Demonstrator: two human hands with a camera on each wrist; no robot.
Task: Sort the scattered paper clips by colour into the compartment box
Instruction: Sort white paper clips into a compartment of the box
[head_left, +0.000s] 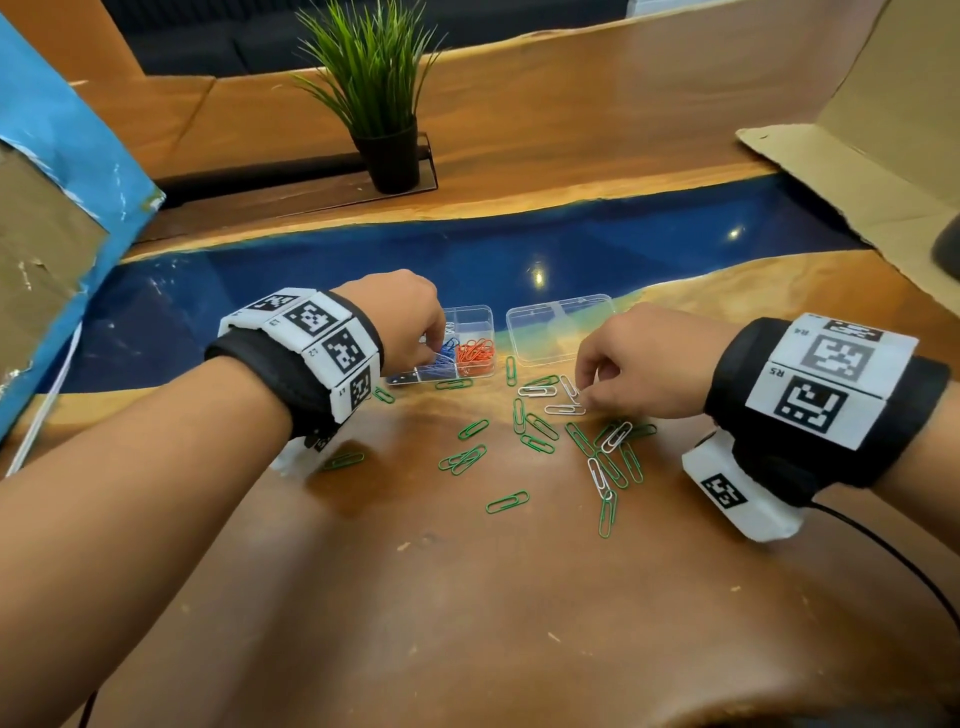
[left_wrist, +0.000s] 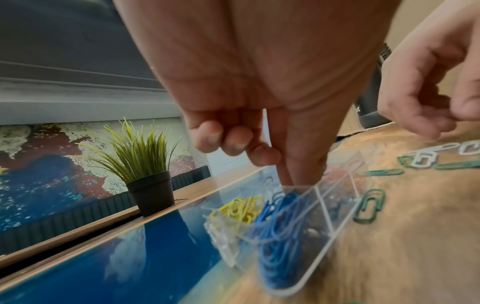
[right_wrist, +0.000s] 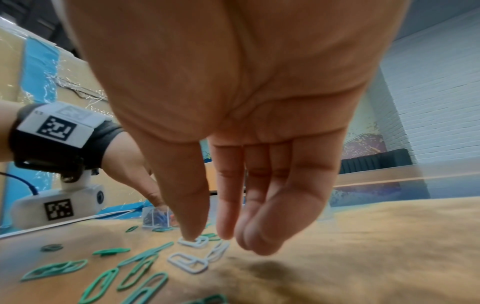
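Observation:
The clear compartment box (head_left: 478, 312) (left_wrist: 335, 216) holds blue clips (head_left: 444, 356) (left_wrist: 280, 236), orange clips (head_left: 475, 353) and yellow clips (left_wrist: 241, 207). My left hand (head_left: 434, 353) (left_wrist: 293, 181) reaches down into the blue compartment, thumb and forefinger pinched on a blue clip that stands above the pile. Green clips (head_left: 506, 501) (left_wrist: 369, 205) (right_wrist: 54, 269) and white clips (head_left: 563, 410) (right_wrist: 193, 242) lie scattered on the wooden table. My right hand (head_left: 582, 397) (right_wrist: 207, 236) hangs over the white clips, fingers extended, the thumb tip touching one.
A clear lid or second tray (head_left: 550, 332) lies right of the box. A potted plant (head_left: 392, 156) stands at the back. Cardboard panels flank the table, blue-taped on the left (head_left: 52, 208) and plain on the right (head_left: 857, 166). A black cable (head_left: 883, 545) trails from my right wrist.

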